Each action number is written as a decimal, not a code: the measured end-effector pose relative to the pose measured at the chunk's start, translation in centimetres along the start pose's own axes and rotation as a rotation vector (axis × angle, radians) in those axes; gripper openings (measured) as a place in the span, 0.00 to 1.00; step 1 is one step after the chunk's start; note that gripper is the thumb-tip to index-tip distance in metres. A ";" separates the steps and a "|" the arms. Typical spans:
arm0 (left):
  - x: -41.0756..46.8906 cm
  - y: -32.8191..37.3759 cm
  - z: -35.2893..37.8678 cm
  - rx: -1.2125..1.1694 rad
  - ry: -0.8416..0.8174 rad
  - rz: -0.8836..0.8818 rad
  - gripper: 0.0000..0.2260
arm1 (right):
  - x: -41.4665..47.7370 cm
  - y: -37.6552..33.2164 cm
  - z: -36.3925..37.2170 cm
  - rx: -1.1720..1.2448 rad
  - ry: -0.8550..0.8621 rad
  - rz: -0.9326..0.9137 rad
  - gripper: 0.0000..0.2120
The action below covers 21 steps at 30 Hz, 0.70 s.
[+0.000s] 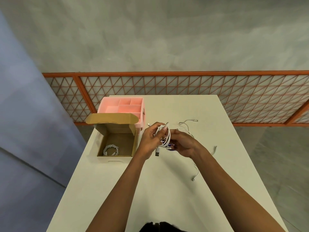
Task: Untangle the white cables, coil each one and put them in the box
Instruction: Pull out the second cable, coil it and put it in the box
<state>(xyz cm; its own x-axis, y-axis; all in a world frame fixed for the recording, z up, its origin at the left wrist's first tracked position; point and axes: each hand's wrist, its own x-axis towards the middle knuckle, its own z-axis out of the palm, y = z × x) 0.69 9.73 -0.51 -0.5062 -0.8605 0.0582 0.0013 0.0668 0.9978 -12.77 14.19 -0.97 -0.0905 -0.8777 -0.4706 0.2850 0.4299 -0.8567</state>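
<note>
The person is working through the coiling step on a second cable. One coiled cable point(110, 149) is lying inside the open cardboard box point(122, 141), toward its near-left corner, so part of the job is judged done. A fresh coil point(166, 137) is being held just above the bench point(230, 164), to the right of the box and in front of a pink organiser point(122, 106).

The left hand point(148, 139) is gripping the coil's left side, its fingers curled around and partly through the loops. The right hand point(182, 144) is closing on the coil's lower right edge, its fingers pinching the loops beside a small blue-printed tag point(170, 145). Neither hand is open. A USB plug point(157, 152) is hanging free below the coil, between the two wrists.

Loose white cable point(188, 122) is lying on the bench behind the right hand, and another strand point(196, 173) is trailing beside the right forearm and ending in a small plug. Whether these are one cable or two, and whether either runs into the held coil, cannot be told.

The winding is probably close to finished. The next move likely calls for tucking in the dangling plug so the loops are not springing apart, then carrying the bundle left and lowering it into the box beside the first coil. After that, the loose cable on the bench is waiting for the same treatment.
</note>
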 end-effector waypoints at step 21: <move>1.3 -2.0 -0.8 0.009 0.190 -0.031 0.07 | -1.9 -2.8 0.4 -0.462 0.128 -0.245 0.10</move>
<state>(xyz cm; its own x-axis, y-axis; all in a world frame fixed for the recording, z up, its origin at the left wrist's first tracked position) 0.72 8.08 -2.42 -0.3338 -0.9421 0.0334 -0.0202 0.0425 0.9989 -13.01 14.57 2.45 -0.2253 -0.9435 -0.2430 -0.2061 0.2899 -0.9346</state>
